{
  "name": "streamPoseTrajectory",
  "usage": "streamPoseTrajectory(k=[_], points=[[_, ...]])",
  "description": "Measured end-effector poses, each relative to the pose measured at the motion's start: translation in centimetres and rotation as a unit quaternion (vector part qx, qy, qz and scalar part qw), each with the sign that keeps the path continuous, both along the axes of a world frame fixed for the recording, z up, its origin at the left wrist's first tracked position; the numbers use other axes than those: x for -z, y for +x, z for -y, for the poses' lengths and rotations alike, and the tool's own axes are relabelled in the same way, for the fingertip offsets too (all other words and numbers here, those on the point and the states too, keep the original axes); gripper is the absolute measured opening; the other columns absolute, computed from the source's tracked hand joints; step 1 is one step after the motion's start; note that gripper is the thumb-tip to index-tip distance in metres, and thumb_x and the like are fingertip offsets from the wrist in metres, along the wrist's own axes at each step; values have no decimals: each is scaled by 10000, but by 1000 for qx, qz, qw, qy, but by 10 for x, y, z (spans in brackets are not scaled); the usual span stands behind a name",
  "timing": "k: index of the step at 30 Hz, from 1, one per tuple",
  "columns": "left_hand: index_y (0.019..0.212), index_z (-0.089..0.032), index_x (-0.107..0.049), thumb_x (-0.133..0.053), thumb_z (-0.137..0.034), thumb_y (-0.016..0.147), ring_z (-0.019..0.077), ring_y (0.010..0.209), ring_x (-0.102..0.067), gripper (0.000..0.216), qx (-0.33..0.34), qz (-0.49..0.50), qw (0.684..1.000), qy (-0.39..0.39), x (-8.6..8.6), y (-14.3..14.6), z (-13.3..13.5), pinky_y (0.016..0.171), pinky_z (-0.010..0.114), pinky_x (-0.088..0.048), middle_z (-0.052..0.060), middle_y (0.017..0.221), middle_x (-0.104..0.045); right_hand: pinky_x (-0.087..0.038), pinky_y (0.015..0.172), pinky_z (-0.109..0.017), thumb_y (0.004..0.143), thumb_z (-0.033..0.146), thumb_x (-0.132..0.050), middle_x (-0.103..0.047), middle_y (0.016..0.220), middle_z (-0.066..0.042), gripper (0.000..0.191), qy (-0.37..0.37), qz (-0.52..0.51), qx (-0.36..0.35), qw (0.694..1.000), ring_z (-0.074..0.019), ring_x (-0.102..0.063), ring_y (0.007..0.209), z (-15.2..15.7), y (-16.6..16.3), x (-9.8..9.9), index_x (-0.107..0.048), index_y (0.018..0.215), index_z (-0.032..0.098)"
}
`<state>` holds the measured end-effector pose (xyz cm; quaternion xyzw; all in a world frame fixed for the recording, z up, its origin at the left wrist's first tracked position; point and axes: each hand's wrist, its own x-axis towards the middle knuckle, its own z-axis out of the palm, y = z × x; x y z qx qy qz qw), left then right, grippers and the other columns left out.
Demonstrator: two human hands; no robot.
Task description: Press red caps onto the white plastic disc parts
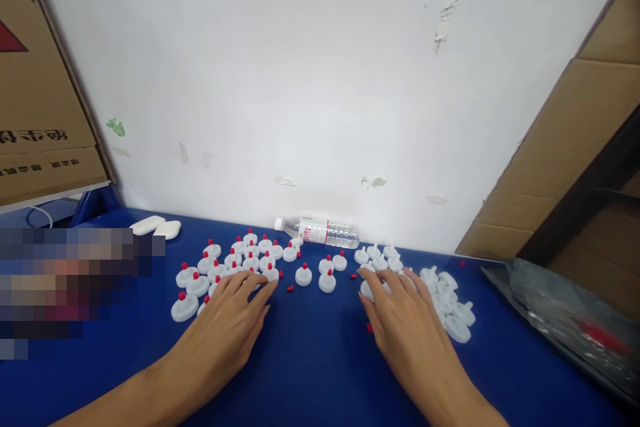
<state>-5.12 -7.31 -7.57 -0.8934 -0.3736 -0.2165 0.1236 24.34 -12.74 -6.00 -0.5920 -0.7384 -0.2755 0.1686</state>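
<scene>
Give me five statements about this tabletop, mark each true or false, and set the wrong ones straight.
1. The clear bottle lies on its side near the wall. True.
2. The plastic bag is to the right of the right hand. True.
3. The right hand is holding the bottle. False: it is at the white pieces without red tips, apart from the bottle.
4. The left hand is beside the white pieces with red tips. True.
5. The bottle has a red cap. False: the bottle cap is white.
</scene>
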Motion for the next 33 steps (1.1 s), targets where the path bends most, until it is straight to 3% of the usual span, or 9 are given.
streamPoseTrajectory(k=[4, 8, 12, 18, 21, 24, 29, 33], points=[[1299, -180, -666, -469, -112, 1038, 356, 1113, -599, 334, -5, -10, 1000, -6, 1, -3, -4, 932, 535, -507, 121, 1179, -678, -641, 745, -423, 1033, 154, -448, -669, 1200, -130, 392, -7, -81, -74, 994, -264, -725, 896, 5, -12, -4, -531, 1411, 215], [1238, -173, -685, -496, -86, 1030, 349, 1102, -587, 295, 6, -7, 1000, -14, 6, -5, -9, 941, 524, -471, 114, 1161, -679, -651, 868, -450, 1008, 126, -490, -683, 1232, -115, 432, -46, -94, -173, 979, -275, -734, 1035, 12, -26, -5, -488, 1429, 221], [1104, -196, -704, -545, -71, 1022, 333, 1078, -586, 218, 30, -4, 999, -26, 4, -4, -11, 948, 511, -427, 82, 1098, -687, -652, 903, -482, 919, 110, -664, -719, 1224, -75, 534, -85, -96, -236, 963, -275, -748, 1029, 19, -37, -1, -484, 1405, 243], [1013, -227, -652, -502, -75, 1061, 243, 927, -602, 219, 88, -1, 994, -57, 1, 0, -5, 882, 419, -423, 13, 974, -673, -664, 851, -472, 770, 137, -888, -757, 1145, -26, 795, -103, -106, -262, 954, -274, -768, 944, 20, -42, 5, -447, 1418, 269], [1199, -238, -631, -508, -100, 1074, 238, 939, -602, 224, 102, 9, 993, -64, 5, 1, -1, 872, 395, -445, 24, 1023, -668, -663, 827, -450, 732, 127, -920, -764, 1104, -25, 884, -106, -107, -271, 951, -268, -771, 913, 19, -42, 3, -410, 1443, 256], [1417, -269, -547, -438, -58, 1073, 234, 999, -605, 418, 126, 52, 988, -72, 5, 1, 6, 872, 364, -479, 50, 1126, -650, -659, 839, -451, 741, 125, -910, -763, 1072, -19, 934, -120, -111, -270, 949, -263, -769, 893, 20, -42, 2, -357, 1483, 256], [1301, -318, -628, -434, -127, 1112, 169, 1052, -629, 331, 184, 165, 955, -163, -7, 7, 22, 891, 257, -526, 18, 1191, -639, -651, 846, -390, 773, 98, -873, -759, 1128, -47, 1013, -146, -126, -278, 941, -258, -765, 963, 22, -42, 4, -247, 1557, 245], [1262, -331, -653, -506, -183, 1121, 136, 1035, -649, 252, 220, 179, 939, -195, -15, 13, 31, 914, 212, -521, -26, 1162, -700, -646, 845, -368, 758, 107, -895, -765, 1118, -51, 1069, -163, -131, -295, 932, -254, -769, 949, 22, -44, 6, -210, 1569, 231]])
